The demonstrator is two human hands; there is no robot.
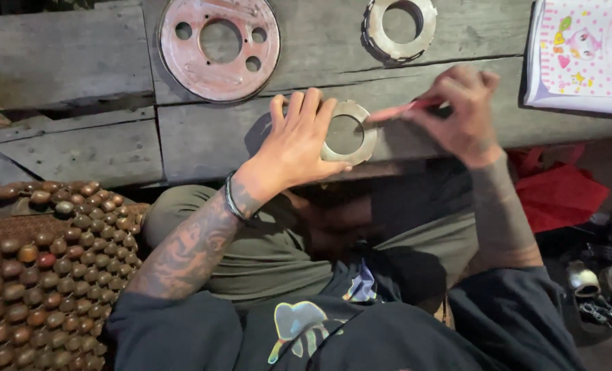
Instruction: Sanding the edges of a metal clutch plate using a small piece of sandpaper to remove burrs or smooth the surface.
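1. Hands meet at the near edge of a weathered wooden surface (203, 137), seen from above by the person's head camera.
2. Left hand (297, 141) lies over the left side of a flat grey metal ring (348, 133), fingers spread and pressing it down onto the planks. The wrist wears a dark band, and the forearm is tattooed.
3. Right hand (461, 110) is closed in a pinch on a thin red pen-like tool (402, 110). The tool slants down to the left, and its tip sits at the ring's upper right edge.
4. The metal ring has a wide round hole in its middle and lies flat, just at the front edge of the surface, between the two hands.
5. Farther back on the surface, up and left of the hands, lies a larger reddish round metal plate (218, 47) with a big centre hole and smaller holes around it.
6. Up and right of the hands lies a second grey ring with a notched rim (400, 27), well apart from the first.
7. At the far right a white booklet with pink dots and a cartoon figure (584, 51) rests on the surface.
8. Below the surface are the person's olive-clad knees and dark top.
9. To the left is a mat of brown wooden beads (41, 275); to the right lies red cloth (560, 196).
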